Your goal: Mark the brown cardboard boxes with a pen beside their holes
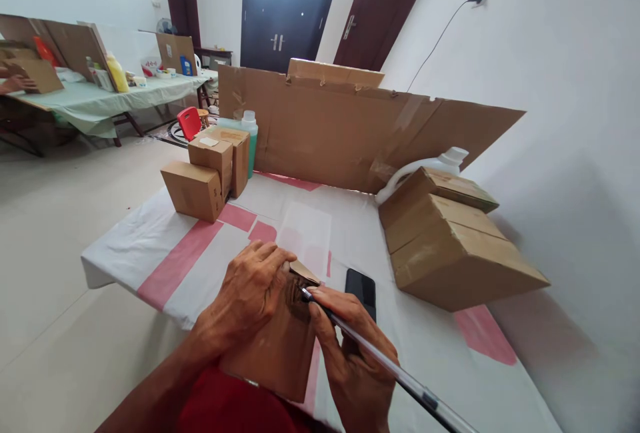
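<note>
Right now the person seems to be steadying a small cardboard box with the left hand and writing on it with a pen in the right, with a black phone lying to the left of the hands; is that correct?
Not quite: the head view shows the black phone lying to the right of the hands, not the left. The left hand does steady the small cardboard box, and the right hand holds the pen to it.

The left hand [250, 293] is covering much of the small box [280, 346], the pen [390, 366] is running off the lower right edge, and far-left items are too small.

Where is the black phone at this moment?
In the head view, the black phone lies flat on the table cloth, just beyond the right hand and left of the large cardboard box.
</note>
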The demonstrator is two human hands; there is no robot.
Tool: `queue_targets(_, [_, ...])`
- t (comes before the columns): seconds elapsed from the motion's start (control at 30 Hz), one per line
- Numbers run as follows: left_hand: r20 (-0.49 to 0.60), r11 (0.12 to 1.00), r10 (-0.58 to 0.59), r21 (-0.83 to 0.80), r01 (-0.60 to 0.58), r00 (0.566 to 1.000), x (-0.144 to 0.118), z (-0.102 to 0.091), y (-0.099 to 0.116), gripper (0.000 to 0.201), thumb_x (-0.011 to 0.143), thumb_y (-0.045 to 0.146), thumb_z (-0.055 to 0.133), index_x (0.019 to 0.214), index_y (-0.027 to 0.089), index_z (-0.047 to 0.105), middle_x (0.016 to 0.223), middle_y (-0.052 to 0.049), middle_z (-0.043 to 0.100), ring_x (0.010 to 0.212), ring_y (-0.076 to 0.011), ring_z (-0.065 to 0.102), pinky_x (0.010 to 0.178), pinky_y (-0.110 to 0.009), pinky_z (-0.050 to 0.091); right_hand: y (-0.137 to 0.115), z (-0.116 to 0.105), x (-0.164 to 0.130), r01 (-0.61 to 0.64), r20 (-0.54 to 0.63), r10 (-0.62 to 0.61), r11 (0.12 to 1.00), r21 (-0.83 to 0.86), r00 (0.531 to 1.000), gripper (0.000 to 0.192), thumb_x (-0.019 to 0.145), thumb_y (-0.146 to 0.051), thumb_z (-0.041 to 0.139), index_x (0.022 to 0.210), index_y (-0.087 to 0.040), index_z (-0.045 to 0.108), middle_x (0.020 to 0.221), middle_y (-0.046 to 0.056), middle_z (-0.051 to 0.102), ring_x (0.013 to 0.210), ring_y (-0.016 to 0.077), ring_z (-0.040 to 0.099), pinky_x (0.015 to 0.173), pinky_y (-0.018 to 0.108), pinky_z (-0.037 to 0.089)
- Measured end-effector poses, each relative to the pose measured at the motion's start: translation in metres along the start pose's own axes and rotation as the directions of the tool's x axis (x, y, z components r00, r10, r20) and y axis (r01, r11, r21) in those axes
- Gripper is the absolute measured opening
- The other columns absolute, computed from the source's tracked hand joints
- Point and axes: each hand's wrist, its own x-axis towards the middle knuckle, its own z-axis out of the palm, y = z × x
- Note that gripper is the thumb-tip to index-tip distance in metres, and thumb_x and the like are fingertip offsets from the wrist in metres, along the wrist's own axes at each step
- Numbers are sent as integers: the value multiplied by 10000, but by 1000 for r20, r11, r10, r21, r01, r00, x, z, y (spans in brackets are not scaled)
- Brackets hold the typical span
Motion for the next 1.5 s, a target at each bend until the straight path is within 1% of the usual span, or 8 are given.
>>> queue_targets(0.4, [-12, 1000, 2, 17, -2, 1000, 1, 1, 2, 282, 1050, 177, 412, 1151, 189, 676, 1045, -58, 709, 956, -246, 610, 911, -411, 468, -9, -10, -5, -20, 141, 16, 999, 32, 990, 195, 937, -64, 650, 1027, -231, 696, 945, 20, 723, 863, 126, 707, 790, 216, 592])
queue_targets(0.6, [-25, 999, -7, 36, 8, 1000, 1, 2, 3, 275, 1051, 181, 413, 1124, 196, 677, 1023, -51, 705, 948, -242, 601, 881, -398, 474, -8, -25, -12, -156, 17, 155, 987, 30, 988, 93, 950, -169, 666, 976, -250, 705, 926, 23, 720, 879, 148, 698, 786, 242, 575])
queue_targets(0.73, [-31, 999, -11, 33, 12, 999, 1, 1, 4, 270, 1061, 194, 411, 1118, 204, 675, 1017, -38, 700, 952, -230, 604, 884, -387, 468, 22, -41, -18, -446, -167, 481, 870, 209, 861, 168, 975, -396, 631, 970, -229, 649, 967, 68, 736, 644, 137, 638, 473, 227, 452])
queue_targets(0.83, [-30, 1000, -3, 17, 4, 1000, 1, 0, 4, 245, 1067, 236, 431, 1107, 216, 671, 1034, -27, 701, 969, -225, 610, 909, -387, 458, 63, -37, -31, -652, -15, 653, 755, -68, 757, 278, 974, -471, 562, 859, -218, 572, 742, 19, 671, 506, 130, 526, 438, 243, 373])
queue_targets(0.93, [-7, 1000, -12, 0, 12, 1000, 1, -1, 3, 220, 1052, 288, 469, 1127, 235, 668, 1063, -25, 702, 1011, -238, 607, 917, -393, 457, 99, -15, -51, -639, 84, 735, 634, -435, 672, 307, 927, -324, 598, 674, -249, 440, 611, -13, 591, 549, 157, 545, 554, 269, 398])
queue_targets(1.1, [9, 1000, -18, 9, 18, 1000, 2, -5, 0, 210, 1011, 324, 505, 1114, 239, 667, 1066, -42, 700, 1023, -265, 607, 915, -414, 464, 112, 10, -69, -593, 27, 788, 485, -643, 615, 200, 927, -230, 617, 745, -232, 534, 792, 79, 710, 739, 242, 667, 639, 306, 377])
queue_targets(1.33, [-7, 1000, -20, 11, 20, 1000, -1, -5, -3, 222, 998, 323, 503, 1124, 247, 669, 1070, -47, 705, 1008, -269, 628, 913, -422, 480, 121, -33, -44, -605, -237, 780, 217, -766, 579, 376, 1018, -433, 512, 1173, -97, 584, 1262, 276, 609, 1225, 410, 571, 922, 452, 452])
queue_targets(1.5, [-15, 1000, -7, -1, 7, 1000, -3, -3, -3, 214, 994, 309, 516, 1134, 252, 668, 1052, -44, 702, 1004, -269, 619, 892, -419, 486, 148, -50, -29, -691, -329, 813, 119, -713, 480, 572, 888, -459, 682, 1253, -33, 571, 1321, 320, 564, 1298, 464, 514, 970, 536, 472])
